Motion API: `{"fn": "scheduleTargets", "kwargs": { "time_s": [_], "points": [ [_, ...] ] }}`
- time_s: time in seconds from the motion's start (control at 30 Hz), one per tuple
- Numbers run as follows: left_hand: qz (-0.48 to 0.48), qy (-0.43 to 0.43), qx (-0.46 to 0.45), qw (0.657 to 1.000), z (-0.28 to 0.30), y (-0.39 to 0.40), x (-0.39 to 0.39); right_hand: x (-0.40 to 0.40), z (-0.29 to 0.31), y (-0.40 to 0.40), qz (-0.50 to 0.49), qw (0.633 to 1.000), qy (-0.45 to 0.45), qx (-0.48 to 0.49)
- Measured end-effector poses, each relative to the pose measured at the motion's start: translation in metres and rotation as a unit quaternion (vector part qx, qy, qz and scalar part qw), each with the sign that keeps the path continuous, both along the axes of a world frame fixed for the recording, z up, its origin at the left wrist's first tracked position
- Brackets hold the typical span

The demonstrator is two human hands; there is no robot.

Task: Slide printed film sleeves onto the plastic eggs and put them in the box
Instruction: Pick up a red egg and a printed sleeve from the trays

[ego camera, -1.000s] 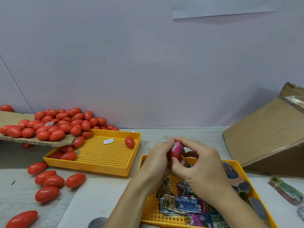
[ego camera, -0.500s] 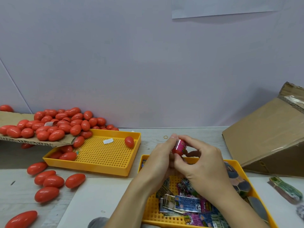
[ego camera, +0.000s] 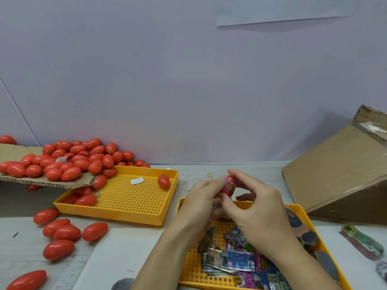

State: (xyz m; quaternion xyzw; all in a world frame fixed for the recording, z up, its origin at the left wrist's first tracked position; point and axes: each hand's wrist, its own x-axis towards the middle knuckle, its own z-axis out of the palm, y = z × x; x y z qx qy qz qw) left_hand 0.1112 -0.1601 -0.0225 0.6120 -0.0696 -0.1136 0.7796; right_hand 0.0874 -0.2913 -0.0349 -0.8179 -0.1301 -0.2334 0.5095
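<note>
Both hands are up over the near yellow tray (ego camera: 301, 208), working on one red egg (ego camera: 227, 188). The left hand (ego camera: 201, 206) is pinching it from the left side, and the right hand (ego camera: 259, 210) has thumb and forefinger closed on it from above and below, other fingers loosely spread. There's a printed film sleeve (ego camera: 230, 184) around the egg's upper part, pinkish with coloured stripes, red plastic poking out below it.

Under the hands that tray holds a messy pile of flat printed sleeves (ego camera: 236, 262). The far yellow tray (ego camera: 134, 206) to the left has a few bare eggs in it, one lone egg (ego camera: 163, 181) sitting by its right wall. A big heap of red eggs (ego camera: 69, 162) spills off a cardboard flap (ego camera: 12, 151), and loose ones (ego camera: 67, 232) lie on the table (ego camera: 25, 254). The cardboard box (ego camera: 339, 181) is tipped over at the right, well apart from the hands.
</note>
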Motion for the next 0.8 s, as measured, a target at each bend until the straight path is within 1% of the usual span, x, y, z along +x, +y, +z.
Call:
{"fn": "scheduleTargets", "kwargs": {
  "time_s": [0.1, 0.17, 0.37, 0.47, 0.57, 0.63, 0.67, 0.73, 0.77, 0.8],
  "points": [
    [-0.020, 0.055, -0.109, 0.992, 0.007, 0.002, -0.003, 0.001, 0.000, 0.002, 0.010, 0.999, 0.013, 0.033],
    [-0.041, 0.077, -0.145, 0.986, 0.010, 0.003, -0.005, 0.001, 0.001, 0.002, 0.003, 0.999, 0.008, 0.031],
    [-0.025, 0.092, -0.147, 0.984, 0.008, 0.004, -0.003, 0.001, 0.002, 0.001, -0.010, 1.000, -0.003, -0.001],
    [0.005, 0.081, -0.136, 0.987, 0.007, 0.006, 0.000, 0.002, 0.001, 0.001, -0.008, 1.000, 0.012, -0.006],
    [0.088, 0.045, -0.105, 0.990, 0.004, 0.007, 0.004, 0.000, 0.000, 0.003, -0.014, 0.999, 0.029, -0.002],
    [0.149, 0.004, -0.060, 0.987, 0.002, 0.007, 0.004, -0.001, 0.001, 0.005, -0.043, 0.999, 0.018, -0.029],
    [0.163, -0.025, -0.019, 0.986, 0.001, 0.006, 0.003, -0.001, 0.002, 0.006, -0.056, 0.997, 0.006, -0.045],
    [0.158, -0.079, 0.083, 0.981, 0.001, 0.002, 0.000, -0.001, 0.003, 0.007, -0.073, 0.995, -0.017, -0.070],
    [0.150, -0.094, 0.116, 0.977, 0.001, 0.001, -0.002, -0.001, 0.004, 0.007, -0.079, 0.994, -0.023, -0.078],
    [0.141, -0.099, 0.127, 0.977, 0.003, -0.001, -0.004, -0.001, 0.004, 0.007, -0.086, 0.993, -0.023, -0.081]
  ]
}}
